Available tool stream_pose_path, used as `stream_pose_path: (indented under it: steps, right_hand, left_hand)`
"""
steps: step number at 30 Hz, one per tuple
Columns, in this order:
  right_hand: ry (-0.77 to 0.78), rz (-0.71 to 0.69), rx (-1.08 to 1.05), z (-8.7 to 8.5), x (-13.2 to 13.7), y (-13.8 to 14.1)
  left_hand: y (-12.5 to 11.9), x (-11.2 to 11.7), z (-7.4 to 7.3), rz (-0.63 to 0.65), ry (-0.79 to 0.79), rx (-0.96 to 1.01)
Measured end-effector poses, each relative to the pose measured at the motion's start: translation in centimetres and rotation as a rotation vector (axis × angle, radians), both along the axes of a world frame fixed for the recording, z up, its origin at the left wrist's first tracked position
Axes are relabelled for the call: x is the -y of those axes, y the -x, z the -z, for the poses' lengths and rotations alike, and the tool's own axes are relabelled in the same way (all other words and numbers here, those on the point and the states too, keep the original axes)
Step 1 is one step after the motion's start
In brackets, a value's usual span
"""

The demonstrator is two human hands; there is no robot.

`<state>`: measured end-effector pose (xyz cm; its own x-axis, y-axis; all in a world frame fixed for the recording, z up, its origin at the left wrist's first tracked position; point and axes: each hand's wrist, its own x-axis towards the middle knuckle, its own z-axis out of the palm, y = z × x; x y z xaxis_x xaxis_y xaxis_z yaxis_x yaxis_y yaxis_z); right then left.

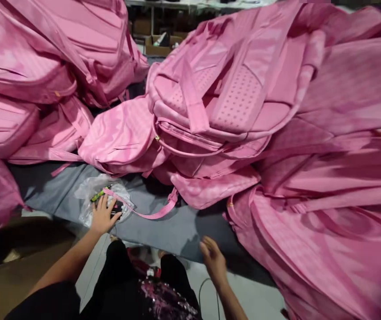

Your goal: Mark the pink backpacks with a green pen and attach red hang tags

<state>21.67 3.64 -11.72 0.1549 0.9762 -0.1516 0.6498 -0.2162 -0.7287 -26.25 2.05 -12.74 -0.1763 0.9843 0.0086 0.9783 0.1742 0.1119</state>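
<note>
My left hand rests on a clear plastic bag at the front of the grey-covered table, its fingers spread and holding nothing. Beside its fingertips lies a slim yellow-green item, and small dark pieces show near the thumb. A pink strap with a buckle trails from the pile to the plastic bag. Off the table's front edge, my right hand hangs with fingers curled in. Whatever those fingers may hold is hidden. Nearest to this hand is a pink backpack on the right.
Pink backpacks are heaped along the grey cloth, with more backpacks at the left. A cardboard box stands below on the left. A thin cable loops over the floor. Behind the pile is another box.
</note>
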Motion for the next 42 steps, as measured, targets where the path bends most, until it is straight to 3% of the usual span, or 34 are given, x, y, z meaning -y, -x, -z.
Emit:
stream_pose_path:
  steps: [2, 5, 7, 10, 15, 18, 21, 24, 26, 29, 32, 35, 38, 40, 42]
  right_hand:
    - [-0.064, -0.116, 0.102, 0.4, -1.2, 3.6]
    - [-0.183, -0.380, 0.370, 0.1, -5.0, 8.0]
    - [-0.215, -0.486, 0.407, -0.5, -6.6, 10.7]
    - [-0.264, -0.603, 0.369, -1.5, -6.3, 15.0]
    - [-0.410, -0.933, 0.189, -3.7, -4.6, 23.6]
    - [-0.406, -1.130, 0.132, -4.6, -6.4, 31.0]
    - [-0.344, -1.319, 0.199, -4.2, -9.1, 39.4]
    - [-0.347, -1.339, 0.349, -3.2, -10.8, 45.9]
    - [-0.381, -1.279, 0.433, -2.9, -11.5, 48.3]
    - [-0.437, -1.174, 0.518, -3.0, -12.5, 48.9]
    - [-0.472, -1.109, 0.511, -3.6, -13.1, 46.1]
    - [-0.436, -1.099, 0.419, -3.6, -12.8, 40.5]
    - [-0.349, -1.053, 0.324, -2.0, -11.7, 33.6]
    - [-0.263, -0.940, 0.253, -0.2, -11.0, 28.9]
    - [-0.118, -0.742, 0.128, 1.9, -10.6, 24.5]
  left_hand:
    - [1.7, -0.6, 0.6, 0.050, -0.015, -0.045]
    - [4.4, -2.0, 0.5, 0.118, -0.010, -0.038]
    - [5.8, -2.3, -0.2, 0.165, 0.001, -0.009]
    - [6.7, -1.6, -1.0, 0.178, -0.019, 0.024]
    - [6.2, 0.1, -0.6, 0.009, -0.090, 0.047]
    - [5.4, 1.8, 0.6, -0.109, -0.129, 0.101]
    - [4.6, 3.7, 1.9, -0.199, -0.177, 0.101]
    - [4.4, 4.4, 3.2, -0.222, -0.185, 0.084]
    - [5.1, 3.9, 4.1, -0.241, -0.191, 0.068]
    - [7.0, 1.9, 5.0, -0.325, -0.255, 0.037]
    - [9.3, -0.8, 5.2, -0.443, -0.344, 0.064]
    - [11.4, -3.4, 4.6, -0.490, -0.395, 0.200]
    - [12.5, -5.2, 3.2, -0.513, -0.465, 0.314]
    - [12.6, -5.1, 1.8, -0.497, -0.541, 0.316]
    - [12.3, -3.3, 0.4, -0.439, -0.590, 0.307]
